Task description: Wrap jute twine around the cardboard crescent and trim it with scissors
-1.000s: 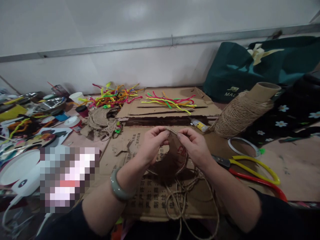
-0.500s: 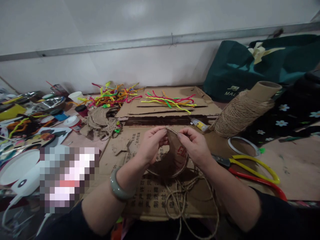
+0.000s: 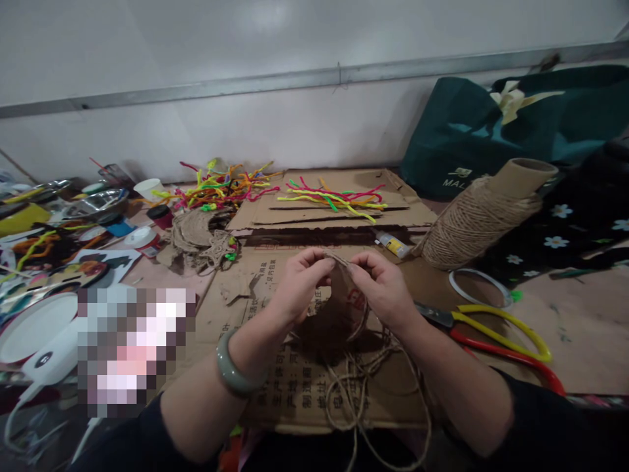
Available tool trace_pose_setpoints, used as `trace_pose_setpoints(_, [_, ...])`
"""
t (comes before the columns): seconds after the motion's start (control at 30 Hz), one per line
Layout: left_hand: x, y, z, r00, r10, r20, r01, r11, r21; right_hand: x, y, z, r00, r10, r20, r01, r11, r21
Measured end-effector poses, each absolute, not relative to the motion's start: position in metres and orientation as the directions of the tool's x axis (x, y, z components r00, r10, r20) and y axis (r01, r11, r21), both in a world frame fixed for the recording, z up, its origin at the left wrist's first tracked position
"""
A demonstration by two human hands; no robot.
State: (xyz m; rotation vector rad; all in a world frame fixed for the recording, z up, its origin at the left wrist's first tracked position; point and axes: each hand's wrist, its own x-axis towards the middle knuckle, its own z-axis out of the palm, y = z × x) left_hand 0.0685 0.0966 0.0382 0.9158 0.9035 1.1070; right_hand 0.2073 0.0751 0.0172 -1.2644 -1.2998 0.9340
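Note:
Above the cardboard sheet [image 3: 206, 373], a thin ring wrapped in jute twine [image 3: 364, 318] is held up at its far edge. My left hand [image 3: 305, 283] pinches that edge from the left, thumb and fingertips closed. My right hand [image 3: 381, 283] pinches it just to the right, with a short stretch of the ring between the two grips. The ring's near part is shadowed and partly blurred. Loose jute twine [image 3: 361, 419] hangs in tangled loops below my right hand, over the sheet's near edge. A cardboard star cutout [image 3: 239, 290] lies to the left of my hands.
Scissors [image 3: 442, 316] with red and yellow handles lie by my right forearm. A white ring [image 3: 479, 288], a twine spool [image 3: 484, 223] and a glue bottle [image 3: 392, 244] are beyond. Colourful pipe cleaners [image 3: 339, 196] lie behind; paint pots [image 3: 142, 239] stand left.
The ring has tilted slightly in my fingers, and my left fingertips have shifted a little to the right along its far edge. Both hands keep their pinch.

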Motion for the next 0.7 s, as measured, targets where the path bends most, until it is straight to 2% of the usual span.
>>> trace_pose_setpoints(0.47, [0.0653,0.1009,0.0353,0.231,0.959,-0.163,-0.37,0.242,0.897,0.2083,0.0764,0.0166,0.132,0.983,0.125,0.118,0.109,-0.987])
trace_pose_setpoints(0.7, [0.0646,0.1036,0.0381,0.165,0.973,-0.163,-0.352,0.213,0.911,0.2095,0.0771,0.0137,0.123,0.982,0.142,0.145,0.123,-0.982])
